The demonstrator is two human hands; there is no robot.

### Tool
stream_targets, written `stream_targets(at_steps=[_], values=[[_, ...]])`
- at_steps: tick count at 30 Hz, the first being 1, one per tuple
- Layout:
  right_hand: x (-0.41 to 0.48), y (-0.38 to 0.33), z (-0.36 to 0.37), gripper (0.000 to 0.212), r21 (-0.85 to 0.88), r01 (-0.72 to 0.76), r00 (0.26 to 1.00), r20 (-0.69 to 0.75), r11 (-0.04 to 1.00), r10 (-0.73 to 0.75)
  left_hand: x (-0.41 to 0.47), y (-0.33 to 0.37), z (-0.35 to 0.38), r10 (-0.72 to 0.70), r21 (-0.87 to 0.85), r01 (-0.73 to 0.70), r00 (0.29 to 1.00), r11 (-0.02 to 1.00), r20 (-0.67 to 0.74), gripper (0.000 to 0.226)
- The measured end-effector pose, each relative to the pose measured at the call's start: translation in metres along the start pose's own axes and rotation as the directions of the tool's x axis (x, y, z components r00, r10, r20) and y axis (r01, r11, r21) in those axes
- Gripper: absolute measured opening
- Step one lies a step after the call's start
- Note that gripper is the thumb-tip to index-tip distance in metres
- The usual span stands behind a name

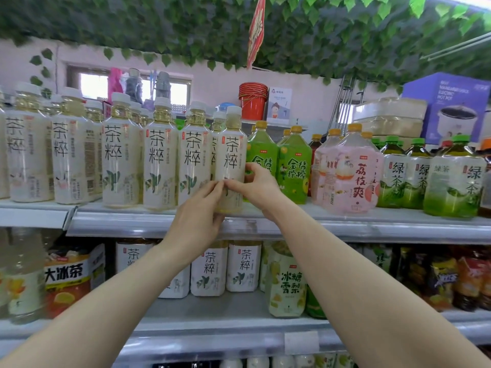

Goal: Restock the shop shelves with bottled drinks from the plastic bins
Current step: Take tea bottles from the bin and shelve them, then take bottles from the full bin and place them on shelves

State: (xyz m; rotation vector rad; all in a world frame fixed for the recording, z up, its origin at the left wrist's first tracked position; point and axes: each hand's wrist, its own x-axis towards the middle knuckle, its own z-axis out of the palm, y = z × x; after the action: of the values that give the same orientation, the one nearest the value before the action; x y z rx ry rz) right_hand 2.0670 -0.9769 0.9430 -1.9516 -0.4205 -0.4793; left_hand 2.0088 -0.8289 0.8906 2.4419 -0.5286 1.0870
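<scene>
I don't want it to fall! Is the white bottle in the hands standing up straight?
Upright. The white bottle has its cap on top, straight like its neighbours.

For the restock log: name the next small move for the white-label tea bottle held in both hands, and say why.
Probably nudge the tea bottle back a touch, into line with the white-label row. The left hand and right hand both grip its lower half, its label already faces out, and its base seems nearer the shelf lip than the neighbours' bases.

We saw leaf garland [186, 27] across ceiling, red sign [256, 30] hanging below it, stacked red buckets [252, 99] beside card [279, 106], purple box [449, 102] far right, window [93, 86] at back.
</scene>
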Motion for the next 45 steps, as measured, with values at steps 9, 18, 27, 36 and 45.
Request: stream_targets(at_steps=[9,18,27,36,45], values=[[-0.005,-0.002,-0.003,0.053,0.033,0.003,0.999,0.035,0.999,-0.004,0.002,-0.002,0.000,-0.003,-0.017,0.003,0.999,1.000,-0.032,0.070],[-0.020,-0.007,-0.009,0.058,-0.042,0.018,1.000,0.014,0.999,-0.017,0.003,-0.001,0.001,-0.119,-0.199,0.095,0.986,0.975,-0.117,0.060],[-0.062,-0.010,-0.025,0.060,-0.141,0.036,0.997,-0.058,0.989,-0.044,-0.012,0.010,-0.011,-0.137,-0.338,0.092,0.984,0.937,-0.112,0.056],[-0.130,-0.009,-0.019,0.048,-0.091,0.073,0.990,-0.118,0.993,-0.083,-0.061,0.025,-0.028,-0.097,-0.422,0.044,0.990,0.905,-0.104,0.052],[-0.242,0.037,0.019,0.036,-0.061,0.013,0.986,-0.164,0.998,-0.023,-0.170,0.029,-0.020,-0.161,-0.495,0.177,0.984,0.851,0.075,0.052]])
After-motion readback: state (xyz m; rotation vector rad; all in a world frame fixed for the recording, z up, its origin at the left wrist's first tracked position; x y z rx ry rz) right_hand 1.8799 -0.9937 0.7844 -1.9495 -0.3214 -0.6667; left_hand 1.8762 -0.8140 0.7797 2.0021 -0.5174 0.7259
